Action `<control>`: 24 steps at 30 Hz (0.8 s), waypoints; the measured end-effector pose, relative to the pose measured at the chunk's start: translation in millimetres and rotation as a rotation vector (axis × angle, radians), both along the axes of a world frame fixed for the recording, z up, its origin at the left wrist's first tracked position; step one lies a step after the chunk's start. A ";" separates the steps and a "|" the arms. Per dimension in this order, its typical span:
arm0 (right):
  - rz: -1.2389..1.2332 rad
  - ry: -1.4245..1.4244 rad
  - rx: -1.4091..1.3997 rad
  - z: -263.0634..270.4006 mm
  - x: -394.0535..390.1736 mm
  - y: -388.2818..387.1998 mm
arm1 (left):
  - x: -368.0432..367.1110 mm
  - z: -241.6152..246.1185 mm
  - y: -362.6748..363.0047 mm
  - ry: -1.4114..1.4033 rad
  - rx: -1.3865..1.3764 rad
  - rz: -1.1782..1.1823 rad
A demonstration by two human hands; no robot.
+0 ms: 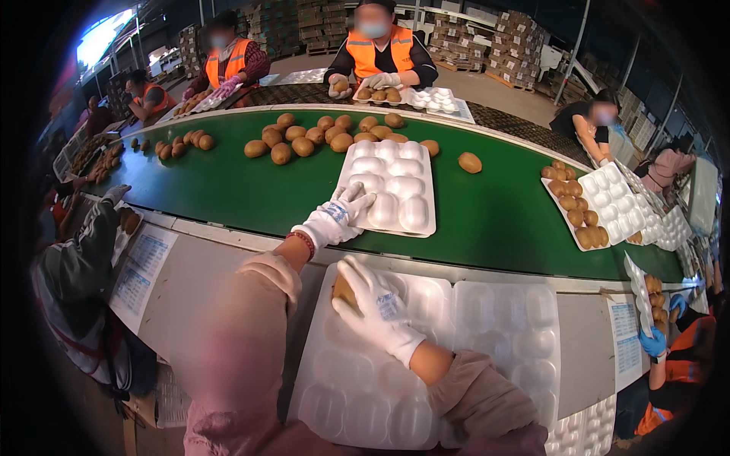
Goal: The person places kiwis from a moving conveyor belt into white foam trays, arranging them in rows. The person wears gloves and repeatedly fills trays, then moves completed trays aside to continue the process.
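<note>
My left hand point(337, 212), in a white knit glove, has its fingers over the near left corner of a white moulded tray point(390, 182). That tray lies cavity-backs up over the green belt, with kiwifruit at its far edge. Closer to me, my right hand point(379, 310), gloved too, is closed around a brown kiwifruit point(344, 292) at the far left corner of a translucent moulded tray point(342, 370). The fingers partly hide this fruit. A second translucent tray point(507, 319) adjoins it on the right.
Loose kiwifruit point(303, 146) are grouped on the green conveyor belt point(239, 196); one kiwifruit point(470, 162) lies apart. A filled tray point(576, 214) sits farther right. Across the belt, a masked worker point(379, 51) handles fruit. Other workers flank me, beside printed sheets point(141, 276).
</note>
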State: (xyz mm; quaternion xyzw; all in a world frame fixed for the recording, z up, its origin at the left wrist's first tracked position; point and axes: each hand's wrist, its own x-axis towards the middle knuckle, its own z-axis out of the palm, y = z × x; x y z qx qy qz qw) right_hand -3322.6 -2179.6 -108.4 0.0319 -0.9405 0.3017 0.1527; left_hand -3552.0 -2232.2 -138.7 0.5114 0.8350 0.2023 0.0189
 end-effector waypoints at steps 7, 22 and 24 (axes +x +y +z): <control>0.029 -0.086 -0.020 -8.9 -9.4 8.9 | -11.2 -2.5 89.9 0.010 -0.073 -0.120; 0.085 0.069 -0.069 -11.9 -17.2 9.0 | -63.7 -7.2 40.6 0.095 0.127 -0.070; 0.086 0.035 -0.087 -7.9 -19.2 8.2 | -79.9 -15.8 17.1 0.144 0.086 0.047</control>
